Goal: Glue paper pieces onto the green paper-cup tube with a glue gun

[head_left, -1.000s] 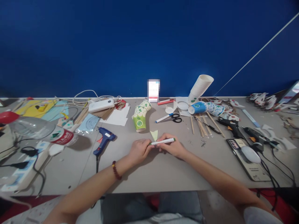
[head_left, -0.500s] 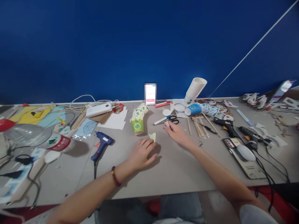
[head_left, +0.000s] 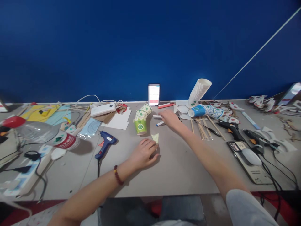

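My left hand (head_left: 144, 153) rests on the table with fingers curled. At its fingertips is a small pale-green striped paper piece (head_left: 155, 138), apparently pinched between them. My right hand (head_left: 171, 119) reaches farther back, fingers together over a narrow white strip (head_left: 157, 116) whose kind I cannot make out. Beneath that hand lies a blue-tipped marker (head_left: 160, 124), partly hidden; the scissors are almost wholly covered. Behind my left hand, a bent row of joined paper cups, green (head_left: 140, 126) in front and leaf-patterned (head_left: 144, 110) behind, lies on the table.
A blue glue gun (head_left: 105, 144) and a plastic bottle (head_left: 54, 135) lie to the left. At the back right are a white cup stack (head_left: 199, 91), blue joined cups (head_left: 197, 110) and wooden sticks (head_left: 202, 129). Farther right are a phone (head_left: 256, 174), a mouse (head_left: 251, 157) and a black glue gun (head_left: 231, 128).
My right hand has moved away from me and slightly left, over the marker and scissors. My left hand stays by the paper piece. The whole view has shifted slightly.
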Available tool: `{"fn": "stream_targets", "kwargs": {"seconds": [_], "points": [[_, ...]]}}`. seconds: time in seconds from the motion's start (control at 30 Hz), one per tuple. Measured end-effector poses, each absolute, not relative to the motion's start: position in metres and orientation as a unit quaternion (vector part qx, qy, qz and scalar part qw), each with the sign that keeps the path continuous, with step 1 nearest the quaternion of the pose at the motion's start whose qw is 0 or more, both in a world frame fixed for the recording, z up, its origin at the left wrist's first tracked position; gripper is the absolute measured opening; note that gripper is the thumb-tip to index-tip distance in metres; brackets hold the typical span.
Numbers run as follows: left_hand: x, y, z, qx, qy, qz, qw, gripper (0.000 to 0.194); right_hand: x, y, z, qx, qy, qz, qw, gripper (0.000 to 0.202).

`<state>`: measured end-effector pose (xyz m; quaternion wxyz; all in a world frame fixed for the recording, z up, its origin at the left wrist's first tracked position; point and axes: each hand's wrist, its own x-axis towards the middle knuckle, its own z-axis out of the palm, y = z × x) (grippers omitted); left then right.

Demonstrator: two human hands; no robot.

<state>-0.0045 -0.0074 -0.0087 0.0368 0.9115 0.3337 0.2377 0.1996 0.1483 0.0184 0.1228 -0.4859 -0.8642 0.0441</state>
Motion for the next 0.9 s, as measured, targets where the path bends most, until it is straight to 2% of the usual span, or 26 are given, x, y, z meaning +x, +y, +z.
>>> {"fn": "stream_targets", "kwargs": {"seconds": [0.17,0.4,0.67,0.9], "points": [[-0.004,-0.005,-0.005,0.922,0.313,0.221,0.061,0.023,0.188,0.151,0.013,-0.486,-0.868,0.034,0.098,0.019],[-0.003,-0.006,-0.008,0.921,0.321,0.210,0.061,0.029,0.201,0.135,0.003,-0.437,-0.890,-0.004,0.133,0.026],[-0.003,-0.005,-0.012,0.917,0.317,0.237,0.040,0.025,0.214,0.121,0.003,-0.438,-0.897,-0.043,0.046,0.022],[-0.003,-0.007,-0.010,0.896,0.346,0.270,0.068,0.025,0.209,0.124,0.017,-0.445,-0.893,-0.045,0.040,0.016]]}}
